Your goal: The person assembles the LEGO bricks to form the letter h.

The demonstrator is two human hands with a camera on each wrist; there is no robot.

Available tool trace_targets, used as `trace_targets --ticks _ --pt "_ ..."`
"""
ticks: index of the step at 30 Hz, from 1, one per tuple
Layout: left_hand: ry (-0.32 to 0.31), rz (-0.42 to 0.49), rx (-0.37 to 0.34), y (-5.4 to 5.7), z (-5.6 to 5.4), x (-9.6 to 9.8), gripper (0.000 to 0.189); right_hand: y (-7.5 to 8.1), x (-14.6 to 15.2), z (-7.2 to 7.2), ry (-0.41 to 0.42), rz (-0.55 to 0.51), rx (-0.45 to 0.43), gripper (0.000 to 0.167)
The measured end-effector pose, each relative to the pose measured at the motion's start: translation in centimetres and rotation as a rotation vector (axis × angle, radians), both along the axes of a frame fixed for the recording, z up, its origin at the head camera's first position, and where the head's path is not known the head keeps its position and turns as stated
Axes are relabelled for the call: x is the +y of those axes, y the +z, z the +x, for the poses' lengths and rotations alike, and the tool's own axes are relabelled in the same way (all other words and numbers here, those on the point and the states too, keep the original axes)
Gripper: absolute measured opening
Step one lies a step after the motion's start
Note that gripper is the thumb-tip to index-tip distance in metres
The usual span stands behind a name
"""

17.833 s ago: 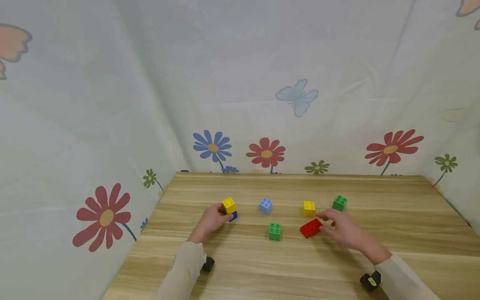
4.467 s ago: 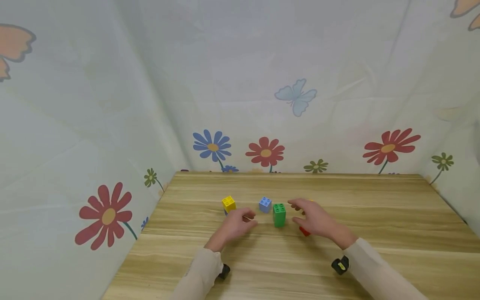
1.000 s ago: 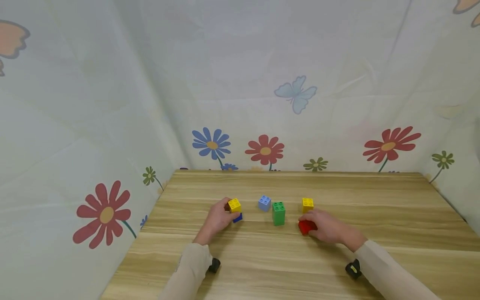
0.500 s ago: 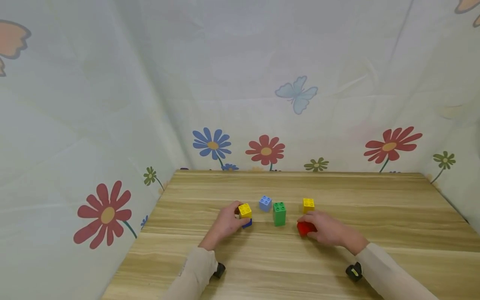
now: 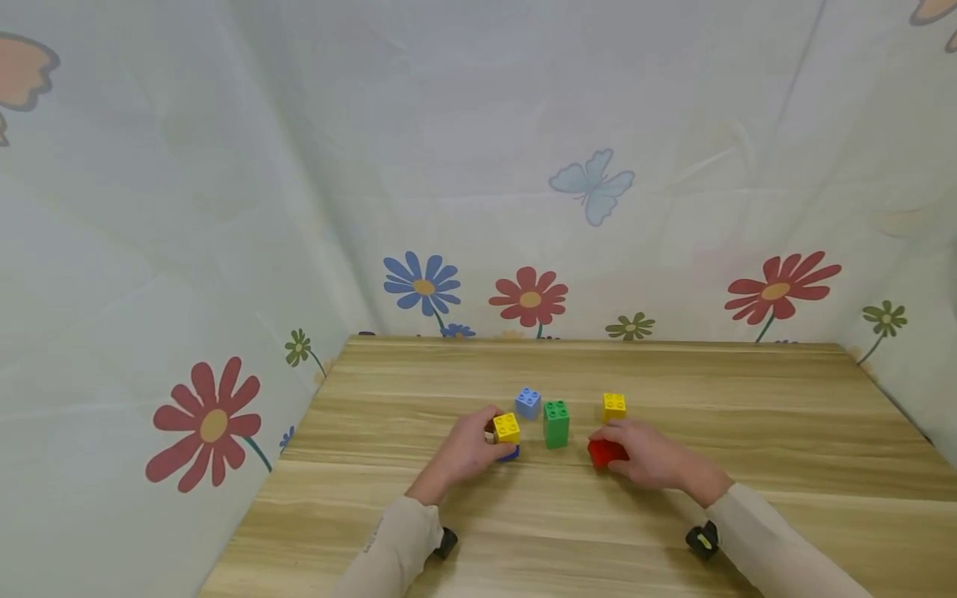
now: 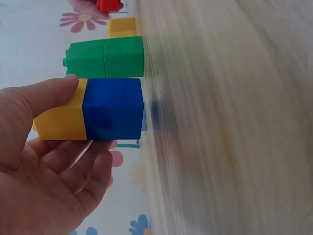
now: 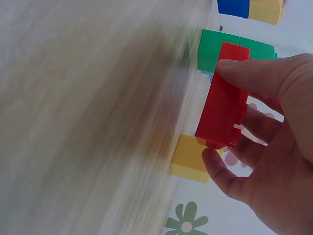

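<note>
My left hand point(image 5: 465, 447) pinches a two-brick stack between thumb and fingers: a yellow toy brick point(image 5: 507, 427) on top of a dark blue brick point(image 6: 115, 108). The stack is just left of a green tower point(image 5: 557, 425) made of two green bricks. On the tower's other side, my right hand point(image 5: 652, 454) grips a long red brick point(image 7: 222, 98) by its ends, thumb at one end and a finger at the other. In the right wrist view the red brick is held tilted close over the table, its studs turned toward the palm.
A light blue brick point(image 5: 527, 403) sits behind and left of the green tower. Behind the right hand stands a single yellow brick point(image 5: 614, 405). The wooden table point(image 5: 419, 365) ends at a flowered cloth backdrop point(image 5: 463, 166) at the back and left.
The two green bricks, apart at first, now form one tower. Over the last second my left hand has carried the yellow-and-blue stack rightward, and the right hand shifted slightly left with the red brick.
</note>
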State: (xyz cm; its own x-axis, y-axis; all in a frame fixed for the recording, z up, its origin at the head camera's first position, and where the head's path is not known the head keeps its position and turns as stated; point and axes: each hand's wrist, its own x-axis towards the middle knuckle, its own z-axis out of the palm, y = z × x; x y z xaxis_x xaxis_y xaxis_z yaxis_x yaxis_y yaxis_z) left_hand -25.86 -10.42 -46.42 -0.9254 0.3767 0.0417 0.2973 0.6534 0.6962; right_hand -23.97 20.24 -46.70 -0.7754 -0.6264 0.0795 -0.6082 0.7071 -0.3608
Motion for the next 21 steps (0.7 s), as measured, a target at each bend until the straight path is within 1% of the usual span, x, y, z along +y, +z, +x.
trace_targets --ticks 6,12,16,21 --pt "-0.038 -0.006 -0.009 0.1 0.5 0.6 0.037 0.2 -0.2 0.2 0.003 -0.006 0.002 0.038" --pt "-0.063 -0.023 -0.028 0.1 1.0 1.3 0.038 0.6 -0.3 0.5 0.014 0.006 0.027 0.040" --pt "-0.066 -0.037 -0.040 0.1 1.4 1.8 0.041 0.7 -0.4 0.7 0.024 0.013 0.050 0.041" --pt "-0.066 -0.031 -0.080 0.0 1.8 2.5 0.040 1.0 -0.7 0.9 0.018 0.001 0.046 0.042"
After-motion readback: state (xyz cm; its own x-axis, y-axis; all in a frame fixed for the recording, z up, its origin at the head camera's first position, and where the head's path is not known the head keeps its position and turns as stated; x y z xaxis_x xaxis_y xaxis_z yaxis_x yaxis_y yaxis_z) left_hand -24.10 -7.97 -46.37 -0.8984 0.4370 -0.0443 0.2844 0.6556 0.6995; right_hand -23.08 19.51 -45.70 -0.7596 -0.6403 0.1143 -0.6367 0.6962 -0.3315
